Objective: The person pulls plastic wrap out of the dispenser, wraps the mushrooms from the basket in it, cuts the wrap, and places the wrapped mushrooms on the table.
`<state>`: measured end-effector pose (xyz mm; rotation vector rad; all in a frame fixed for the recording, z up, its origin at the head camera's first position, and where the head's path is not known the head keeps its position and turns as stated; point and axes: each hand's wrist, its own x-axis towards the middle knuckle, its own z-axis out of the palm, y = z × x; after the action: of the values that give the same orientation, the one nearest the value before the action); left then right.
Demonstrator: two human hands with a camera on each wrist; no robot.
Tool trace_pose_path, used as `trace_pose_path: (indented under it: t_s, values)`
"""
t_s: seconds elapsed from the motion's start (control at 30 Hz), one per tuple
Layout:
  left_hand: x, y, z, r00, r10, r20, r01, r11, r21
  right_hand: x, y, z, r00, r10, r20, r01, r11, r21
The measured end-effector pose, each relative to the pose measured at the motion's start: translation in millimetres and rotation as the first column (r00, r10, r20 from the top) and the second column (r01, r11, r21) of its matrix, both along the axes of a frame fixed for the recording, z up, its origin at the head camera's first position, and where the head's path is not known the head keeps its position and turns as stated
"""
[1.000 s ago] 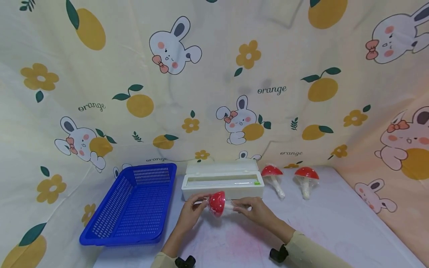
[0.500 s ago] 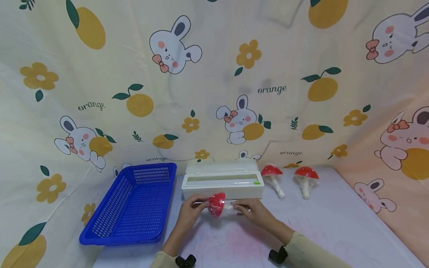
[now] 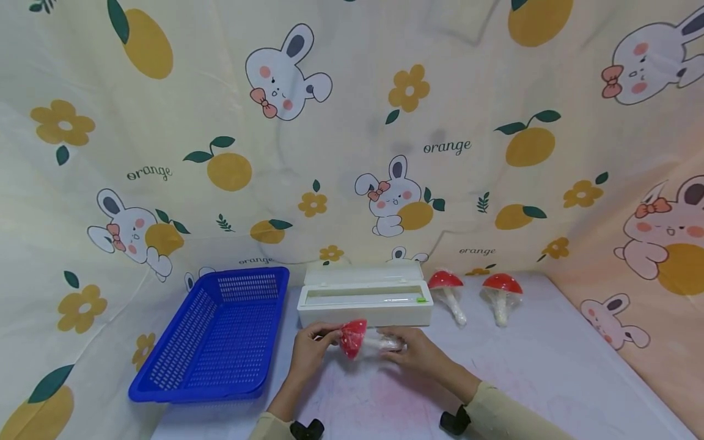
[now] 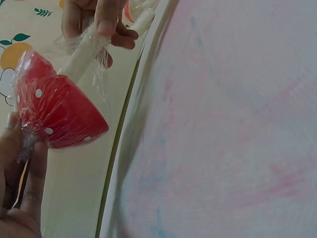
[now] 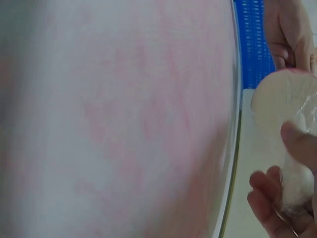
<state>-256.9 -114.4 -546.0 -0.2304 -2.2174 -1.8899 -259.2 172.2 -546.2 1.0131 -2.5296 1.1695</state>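
A toy mushroom point(image 3: 352, 338) with a red, white-dotted cap and pale stem lies sideways between the hands, covered in clear plastic wrap. In the left wrist view, my left hand point(image 4: 24, 193) pinches the bunched film point(image 4: 29, 141) at the top of the cap. The right hand point(image 3: 422, 354) holds the stem from the other end. Its thumb lies over the film-covered stem point(image 5: 297, 186) in the right wrist view, with curled fingers on the other side. Loose film point(image 4: 102, 74) hangs around the stem. The cap's pale underside point(image 5: 280, 101) faces the right hand.
Just behind the hands stands a white cling-film dispenser point(image 3: 365, 315) with its lid raised. On the left is a blue perforated basket point(image 3: 200, 388). Two more wrapped mushrooms, one leaning point(image 3: 447, 281) and one farther right point(image 3: 502, 284), sit at the back right. A patterned cloth hangs behind.
The right hand has shifted from the stem's end to closer around the stem, with the stem's tip now showing past the fingers. The mushroom has turned slightly; the left hand keeps its pinch.
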Motion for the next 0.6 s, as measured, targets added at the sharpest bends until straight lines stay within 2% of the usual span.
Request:
trace_pose_path:
  t_s: [0.23, 0.47, 0.6]
  values:
    - [3.1, 0.9, 1.4, 0.999, 0.033, -0.012, -0.033, 0.999, -0.022, 1.5, -2.2, 1.7, 0.994, -0.089, -0.068, 0.094, 0.993, 0.068]
    - [5.5, 0.0, 2.8, 0.996, -0.069, -0.052, 0.063, 0.993, -0.096, 2.6, -2.9, 4.9, 0.993, -0.096, -0.076, 0.102, 0.991, 0.088]
    - [5.9, 1.5, 2.8, 0.994, -0.085, -0.074, 0.074, 0.988, -0.137, 2.1, -4.3, 4.7, 0.994, -0.087, -0.065, 0.093, 0.991, 0.094]
